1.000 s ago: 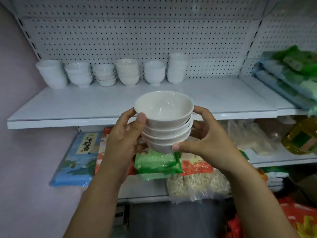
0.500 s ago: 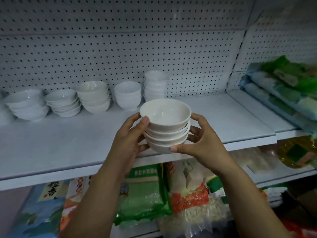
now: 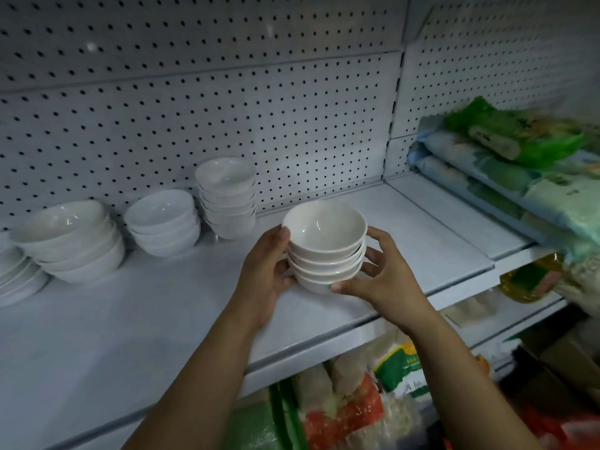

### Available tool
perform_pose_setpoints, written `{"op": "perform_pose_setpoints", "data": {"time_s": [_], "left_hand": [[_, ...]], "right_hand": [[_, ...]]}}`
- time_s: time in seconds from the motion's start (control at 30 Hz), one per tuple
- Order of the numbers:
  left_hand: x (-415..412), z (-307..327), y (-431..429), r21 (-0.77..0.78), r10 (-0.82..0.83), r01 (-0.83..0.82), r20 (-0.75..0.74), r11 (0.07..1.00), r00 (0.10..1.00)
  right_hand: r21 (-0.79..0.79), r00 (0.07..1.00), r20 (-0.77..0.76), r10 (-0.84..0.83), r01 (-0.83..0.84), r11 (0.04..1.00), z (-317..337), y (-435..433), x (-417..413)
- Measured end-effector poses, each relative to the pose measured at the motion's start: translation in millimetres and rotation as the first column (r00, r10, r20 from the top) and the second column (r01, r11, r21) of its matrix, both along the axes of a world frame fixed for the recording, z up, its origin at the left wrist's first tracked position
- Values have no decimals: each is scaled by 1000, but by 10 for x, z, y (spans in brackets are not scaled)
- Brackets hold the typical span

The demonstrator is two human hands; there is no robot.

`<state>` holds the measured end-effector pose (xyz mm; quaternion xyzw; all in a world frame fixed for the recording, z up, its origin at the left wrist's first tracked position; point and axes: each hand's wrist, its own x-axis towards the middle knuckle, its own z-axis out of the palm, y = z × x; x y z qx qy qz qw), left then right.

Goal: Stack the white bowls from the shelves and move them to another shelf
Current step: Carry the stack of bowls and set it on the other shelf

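Now a stack [image 3: 324, 251] of four white bowls sits between both hands over the right part of the white shelf [image 3: 130, 326], close to its near edge; whether its base touches the shelf I cannot tell. The left hand [image 3: 264, 274] grips the stack's left side, thumb up against the top bowl's wall, the other fingers curled round the far side and out of sight. The right hand [image 3: 381, 277] cups the right side, its fingers [image 3: 380, 235] spread from the top bowl down, the thumb tip pressed to the bottom bowl on the near side. The stack stands upright, and the top bowl's inside shows bare. Farther back and to the left, more white bowls stand against the pegboard [image 3: 194, 118]: a tall stack [image 3: 227, 199] nearest the hands, a lower stack [image 3: 162, 222] beside it, and a wide stack [image 3: 71, 241] left of that. A further pile [image 3: 16, 280] is cut off at the left edge. On the neighbouring shelf to the right lie blue and green bags [image 3: 519, 170], blurred. A yellow bottle [image 3: 526, 280] shows under them, and red, green and clear packets [image 3: 344, 410] fill the shelf below.
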<state>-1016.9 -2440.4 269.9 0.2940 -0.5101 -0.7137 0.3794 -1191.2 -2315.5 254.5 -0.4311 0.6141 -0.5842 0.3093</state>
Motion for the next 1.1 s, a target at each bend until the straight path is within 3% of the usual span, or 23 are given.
{"op": "perform_pose_setpoints", "data": {"time_s": [0.3,0.47,0.6,0.73,0.8,0.83,0.97,1.1], "left_hand": [[-493,-80,-123,-7,170,-170,33,986,985],[-501,85,-214,-183,339,-301,241,936,909],[-287,35,-168,-455,597,-417,389,787,702],[-55,-234,-101,-676,733,-285,613,679,294],[28,-373,-22,-710,746,-252,662,657,80],[60,-443,9,-719,744,-247,668,650,13],[113,-573,53,-744,749,-231,657,627,-83],[65,-556,35,-728,710,-177,685,662,-163]], "right_hand": [[-10,985,-52,162,-163,987,-61,-466,-686],[-9,962,-90,257,-258,966,-74,-861,-846],[-21,952,-76,296,-298,954,-35,-1194,-856],[-55,959,2,285,-284,957,-59,-1500,-825],[-78,964,-3,266,-265,961,-92,-1633,-800],[-88,965,-8,263,-263,961,-102,-1693,-791],[-93,962,36,269,-265,960,-132,-1873,-792],[-82,958,64,279,-273,958,-170,-1951,-850]]}}
